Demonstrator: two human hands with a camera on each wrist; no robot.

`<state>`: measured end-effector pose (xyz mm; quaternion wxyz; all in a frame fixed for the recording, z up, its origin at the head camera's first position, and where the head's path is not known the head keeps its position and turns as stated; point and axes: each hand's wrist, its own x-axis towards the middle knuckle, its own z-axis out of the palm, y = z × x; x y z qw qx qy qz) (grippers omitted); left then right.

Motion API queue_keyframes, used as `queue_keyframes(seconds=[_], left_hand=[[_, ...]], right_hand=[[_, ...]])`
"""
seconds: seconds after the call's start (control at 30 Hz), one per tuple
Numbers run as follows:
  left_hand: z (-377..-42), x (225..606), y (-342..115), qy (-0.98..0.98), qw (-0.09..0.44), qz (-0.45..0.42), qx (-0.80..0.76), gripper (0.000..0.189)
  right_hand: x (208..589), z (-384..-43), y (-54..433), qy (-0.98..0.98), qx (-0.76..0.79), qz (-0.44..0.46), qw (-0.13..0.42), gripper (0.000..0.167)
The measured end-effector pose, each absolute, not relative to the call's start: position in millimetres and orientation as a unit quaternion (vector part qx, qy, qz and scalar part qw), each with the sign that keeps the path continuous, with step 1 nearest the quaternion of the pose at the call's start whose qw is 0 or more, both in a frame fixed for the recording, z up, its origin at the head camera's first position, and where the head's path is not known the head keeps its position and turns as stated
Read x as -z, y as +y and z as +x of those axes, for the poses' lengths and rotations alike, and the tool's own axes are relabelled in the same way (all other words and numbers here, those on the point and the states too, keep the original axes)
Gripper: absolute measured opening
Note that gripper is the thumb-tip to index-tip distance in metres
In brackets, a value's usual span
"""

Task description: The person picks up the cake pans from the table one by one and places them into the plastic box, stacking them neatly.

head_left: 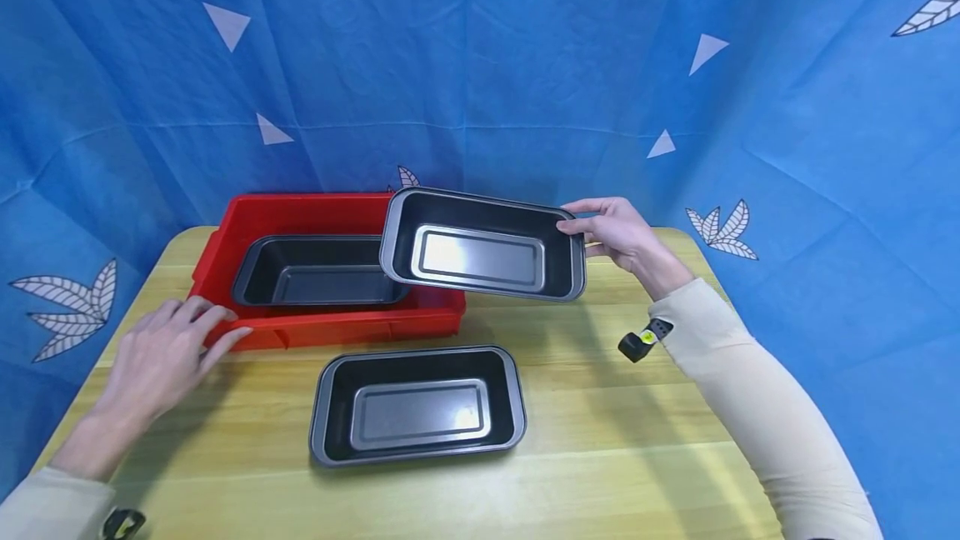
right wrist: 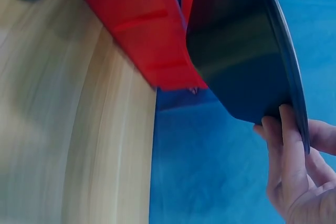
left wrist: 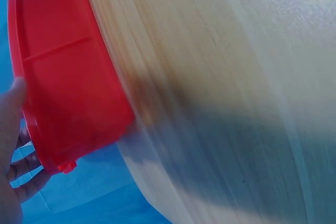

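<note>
My right hand [head_left: 617,233] pinches the right end of a dark loaf pan [head_left: 480,261], thumb over the rim and fingers under it. This pan is held up, tilted, its left end overlapping a red plastic bin [head_left: 330,329] in the head view. From the right wrist, the pan's dark outer side [right wrist: 236,40] shows. Inside the bin lies a second loaf pan [head_left: 322,283]. My left hand [head_left: 167,350] grips the bin's front left corner; in the left wrist view its thumb [left wrist: 16,95] lies at the rim and the other fingers reach round the end.
A third loaf pan [head_left: 420,413] sits upright on the wooden table [head_left: 600,457], in front of the bin. Behind the table hangs a blue cloth [head_left: 480,65] with leaf and triangle prints. The bin stands near the table's back left edge.
</note>
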<state>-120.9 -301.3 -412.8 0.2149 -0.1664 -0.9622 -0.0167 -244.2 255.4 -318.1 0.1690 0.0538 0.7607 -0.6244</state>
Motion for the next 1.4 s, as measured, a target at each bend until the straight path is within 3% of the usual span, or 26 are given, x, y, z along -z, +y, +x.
queue_keyframes(seconds=[0.73,0.83,0.9,0.93,1.03,1.4], left_hand=[[-121,412,-301,-0.965,0.206,-0.161,0.013,0.042],[-122,413,-303,-0.962,0.214,-0.168,0.017,0.066],[-121,413,-303,-0.961,0.217,-0.170,0.019,0.070],[-121,413,-303,-0.961,0.217,-0.170,0.018,0.070],[-121,414,-303,-0.961,0.218,-0.170,0.017,0.042],[-119,415,-300,-0.962,0.219,-0.162,0.012,0.040]], right_hand=[[325,-265,175,0.740,0.651,0.042,0.166,0.048],[326,-267,166,0.737,0.653,0.042,0.166,0.047],[327,-268,161,0.737,0.654,0.042,0.165,0.046],[328,-268,158,0.737,0.654,0.041,0.164,0.045],[330,-270,151,0.738,0.654,0.040,0.160,0.044],[336,-272,126,0.746,0.646,0.038,0.157,0.039]])
